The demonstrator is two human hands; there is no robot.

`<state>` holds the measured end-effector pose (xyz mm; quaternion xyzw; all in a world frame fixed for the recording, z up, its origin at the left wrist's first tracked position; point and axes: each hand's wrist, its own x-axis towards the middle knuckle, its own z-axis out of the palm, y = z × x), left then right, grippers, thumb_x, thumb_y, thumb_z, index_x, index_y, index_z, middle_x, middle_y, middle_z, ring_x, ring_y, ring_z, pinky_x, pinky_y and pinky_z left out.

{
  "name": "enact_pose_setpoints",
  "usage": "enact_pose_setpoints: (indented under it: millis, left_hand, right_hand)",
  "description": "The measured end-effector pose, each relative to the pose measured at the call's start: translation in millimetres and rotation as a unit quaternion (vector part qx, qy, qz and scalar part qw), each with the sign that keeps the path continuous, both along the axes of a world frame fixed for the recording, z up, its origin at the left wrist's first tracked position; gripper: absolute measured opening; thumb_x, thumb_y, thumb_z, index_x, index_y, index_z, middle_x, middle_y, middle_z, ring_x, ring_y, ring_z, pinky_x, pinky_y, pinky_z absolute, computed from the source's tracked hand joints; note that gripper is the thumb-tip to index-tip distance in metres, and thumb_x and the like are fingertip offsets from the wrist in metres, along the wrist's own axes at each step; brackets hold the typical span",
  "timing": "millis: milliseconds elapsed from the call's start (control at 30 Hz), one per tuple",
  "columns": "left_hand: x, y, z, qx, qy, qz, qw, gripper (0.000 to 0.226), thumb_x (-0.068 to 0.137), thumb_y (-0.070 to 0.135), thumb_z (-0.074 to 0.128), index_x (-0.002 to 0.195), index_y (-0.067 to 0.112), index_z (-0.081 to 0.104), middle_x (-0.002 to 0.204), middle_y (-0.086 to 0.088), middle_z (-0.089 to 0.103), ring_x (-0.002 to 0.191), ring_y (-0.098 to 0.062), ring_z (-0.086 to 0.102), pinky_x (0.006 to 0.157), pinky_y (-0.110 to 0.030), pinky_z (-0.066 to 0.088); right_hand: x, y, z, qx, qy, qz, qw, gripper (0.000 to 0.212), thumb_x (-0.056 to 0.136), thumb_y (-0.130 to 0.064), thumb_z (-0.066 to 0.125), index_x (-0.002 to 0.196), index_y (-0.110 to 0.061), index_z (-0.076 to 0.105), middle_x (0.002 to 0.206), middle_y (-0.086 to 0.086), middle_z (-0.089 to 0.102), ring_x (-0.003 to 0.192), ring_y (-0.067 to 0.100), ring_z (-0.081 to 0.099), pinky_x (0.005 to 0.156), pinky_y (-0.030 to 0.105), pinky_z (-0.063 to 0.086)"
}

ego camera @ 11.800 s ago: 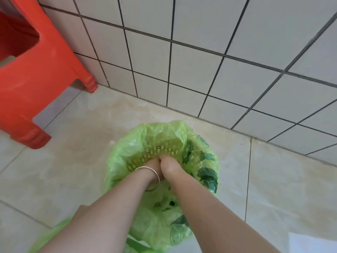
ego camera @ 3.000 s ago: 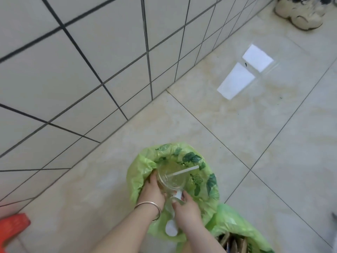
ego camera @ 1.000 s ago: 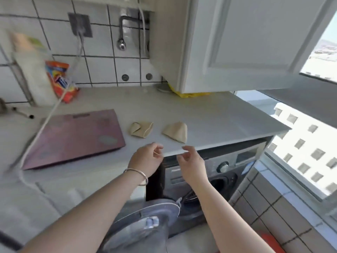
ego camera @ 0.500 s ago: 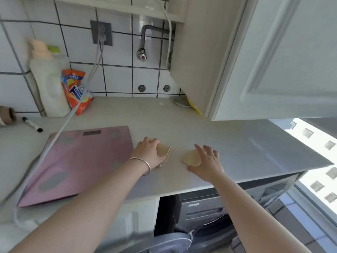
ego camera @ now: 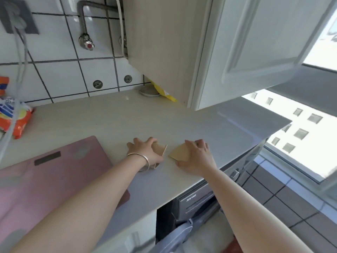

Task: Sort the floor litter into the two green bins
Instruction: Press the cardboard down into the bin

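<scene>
Neither green bin is in view, and no open container shows on the worktop (ego camera: 182, 121); the only packaging here is an orange detergent pouch (ego camera: 12, 117) at the far left against the tiled wall (ego camera: 60, 77), with a grey cable (ego camera: 20, 70) hanging in front of it.

The task's things are two flattened brown paper cups lying on the worktop near its front edge. The left hand (ego camera: 145, 152), with a bangle (ego camera: 141, 161) at the wrist, curls its fingers round the left paper cup (ego camera: 160, 148) and grips it. The right hand (ego camera: 197, 157) lies over the right paper cup (ego camera: 179, 154): thumb at the near edge, fingers bent over the far edge, grasping it against the surface. The two cups lie just beside each other, apart by a narrow strip of worktop.

A pink bathroom scale (ego camera: 54, 176) lies left of the left hand, close to it. The wall cabinet (ego camera: 228, 52) overhangs the back of the worktop, and under its corner a small dish (ego camera: 149, 92) and a yellow wrapper (ego camera: 164, 94) are tucked. Below the front edge stands a washing machine (ego camera: 195, 201).

Half a second ago the right hand lay flatter on its cup with fingers spread; now they are bent over it. Three seconds ago both hands were at a green bin liner on the floor.
</scene>
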<state>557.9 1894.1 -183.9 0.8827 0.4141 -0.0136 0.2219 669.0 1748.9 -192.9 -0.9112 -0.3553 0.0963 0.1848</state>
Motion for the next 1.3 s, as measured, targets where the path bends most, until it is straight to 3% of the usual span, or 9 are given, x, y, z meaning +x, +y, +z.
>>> enact_pose_setpoints:
  millis: [133,233,367,567,700,800,1000,1133,1300]
  left_hand:
    - [16,-23,9,-0.027,-0.074,-0.014,0.997,0.066,0.066,0.036,0.066,0.127,0.041,0.042,0.117,-0.008,0.037,0.108,-0.031,0.039,0.08,-0.026,0.034]
    - [33,-58,16,-0.038,-0.112,-0.059,0.991,0.064,0.067,0.033,0.065,0.126,0.043,0.042,0.106,-0.003,0.032,0.101,-0.029,0.037,0.079,-0.024,0.032]
    - [66,-129,22,-0.036,-0.13,-0.154,0.979,0.06,0.068,0.038,0.064,0.125,0.045,0.044,0.121,-0.007,0.037,0.113,-0.032,0.039,0.088,-0.027,0.035]
    - [105,-297,5,-0.064,-0.112,-0.308,0.943,0.065,0.068,0.049,0.063,0.128,0.05,0.037,0.132,-0.005,0.036,0.119,-0.028,0.042,0.102,-0.036,0.041]
    - [102,-442,-17,-0.15,-0.091,-0.374,0.911,0.062,0.067,0.047,0.062,0.125,0.053,0.04,0.128,-0.003,0.036,0.121,-0.029,0.042,0.102,-0.039,0.042]
    - [84,-546,-46,-0.187,-0.052,-0.432,0.88,0.06,0.06,0.051,0.062,0.116,0.057,0.042,0.12,-0.001,0.037,0.117,-0.028,0.044,0.101,-0.041,0.044]
    - [25,-713,-110,-0.201,0.036,-0.525,0.826,0.062,0.063,0.045,0.063,0.121,0.053,0.044,0.111,-0.002,0.038,0.118,-0.027,0.041,0.101,-0.036,0.042]
    - [-15,-785,-158,-0.187,0.093,-0.579,0.788,0.061,0.065,0.044,0.066,0.122,0.05,0.045,0.122,-0.005,0.042,0.12,-0.029,0.04,0.102,-0.037,0.039]
    - [-47,-852,-218,-0.157,0.196,-0.627,0.738,0.066,0.063,0.041,0.067,0.123,0.049,0.043,0.117,-0.004,0.039,0.12,-0.031,0.038,0.101,-0.037,0.038]
  right_hand:
    - [-2,-21,1,0.074,0.013,-0.078,0.994,0.081,0.071,-0.054,0.064,0.142,-0.032,0.033,0.136,0.003,0.035,0.131,0.025,0.031,0.104,0.035,0.037]
    - [5,-59,2,0.142,0.019,-0.163,0.976,0.077,0.071,-0.053,0.067,0.139,-0.032,0.036,0.135,0.004,0.035,0.128,0.025,0.034,0.105,0.038,0.038]
    - [14,-138,-2,0.185,0.029,-0.264,0.946,0.075,0.071,-0.055,0.068,0.136,-0.031,0.039,0.131,0.004,0.037,0.125,0.025,0.038,0.104,0.039,0.04]
    - [-4,-309,-17,0.239,0.067,-0.434,0.866,0.077,0.065,-0.066,0.062,0.131,-0.03,0.044,0.11,-0.001,0.036,0.117,0.025,0.044,0.099,0.043,0.045]
    - [-46,-443,-34,0.228,0.066,-0.536,0.81,0.079,0.065,-0.069,0.061,0.131,-0.028,0.043,0.121,0.003,0.039,0.12,0.023,0.04,0.084,0.029,0.049]
    - [-90,-534,-55,0.209,0.06,-0.601,0.769,0.081,0.065,-0.069,0.059,0.132,-0.027,0.043,0.12,0.003,0.039,0.12,0.023,0.039,0.1,0.036,0.042]
    - [-187,-663,-114,0.216,0.1,-0.73,0.64,0.08,0.064,-0.066,0.061,0.132,-0.027,0.044,0.119,0.002,0.039,0.117,0.022,0.042,0.102,0.032,0.04]
    - [-240,-716,-161,0.232,0.141,-0.795,0.542,0.079,0.064,-0.064,0.064,0.131,-0.026,0.046,0.12,0.003,0.041,0.117,0.022,0.043,0.102,0.031,0.039]
    - [-292,-754,-219,0.247,0.19,-0.856,0.411,0.075,0.067,-0.059,0.069,0.129,-0.024,0.049,0.123,0.007,0.044,0.12,0.024,0.042,0.101,0.029,0.036]
